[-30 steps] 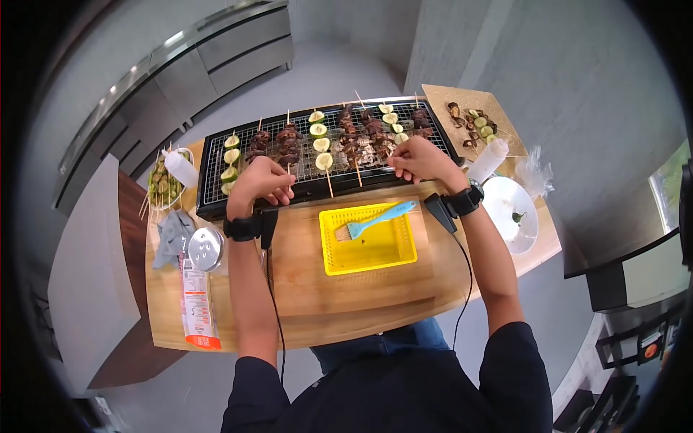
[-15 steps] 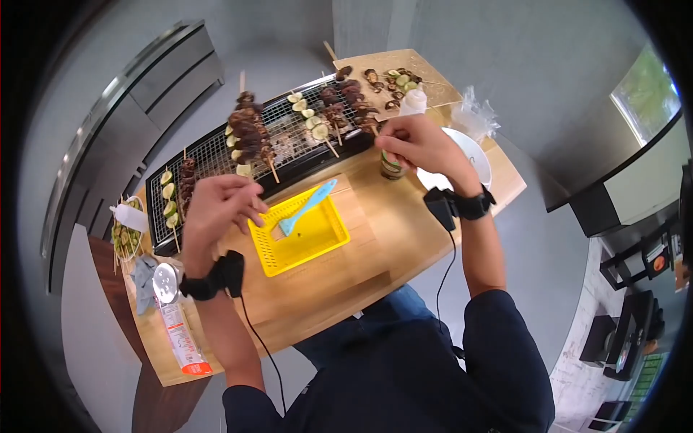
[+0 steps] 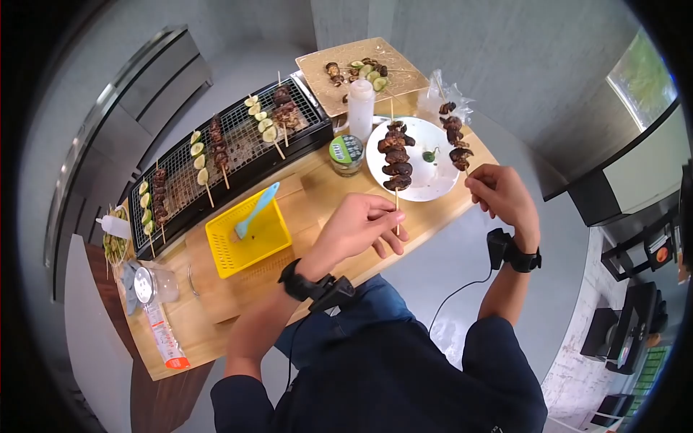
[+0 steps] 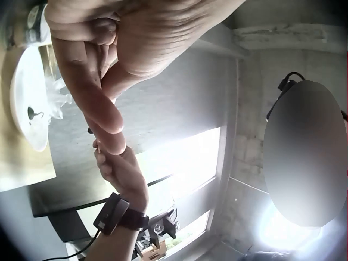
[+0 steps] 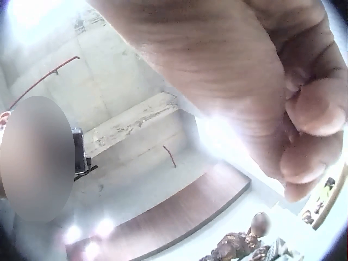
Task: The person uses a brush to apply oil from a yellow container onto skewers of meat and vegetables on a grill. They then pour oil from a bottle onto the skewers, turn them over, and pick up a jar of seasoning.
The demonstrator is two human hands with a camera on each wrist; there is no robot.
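In the head view my left hand (image 3: 361, 227) pinches the lower end of a wooden skewer threaded with dark brown, mushroom-like pieces (image 3: 398, 160). That skewer stands upright in front of a white plate (image 3: 434, 187), overlapping its left part. To the right, my right hand (image 3: 505, 193) pinches a second such skewer (image 3: 455, 137), which leans a little left over the plate's right rim. A small green pepper (image 3: 429, 156) lies on the plate. In the left wrist view the fingers (image 4: 103, 117) come together at the tips. The right wrist view shows the curled fingers (image 5: 315, 114) and brown pieces (image 5: 234, 244) low down.
A black grill (image 3: 242, 144) holds several lime-slice and brown skewers. Beside it are a yellow basket (image 3: 271, 232) with a blue brush (image 3: 258, 209), a green-lidded jar (image 3: 347, 153), a white squeeze bottle (image 3: 360, 108) and a tan board (image 3: 404, 68) with cooked pieces. A plastic bag (image 3: 433, 101) lies behind the plate.
Both hands have left the grill's near edge and moved right, each carrying a brown skewer from the grill to the white plate. The head view has turned to the right.
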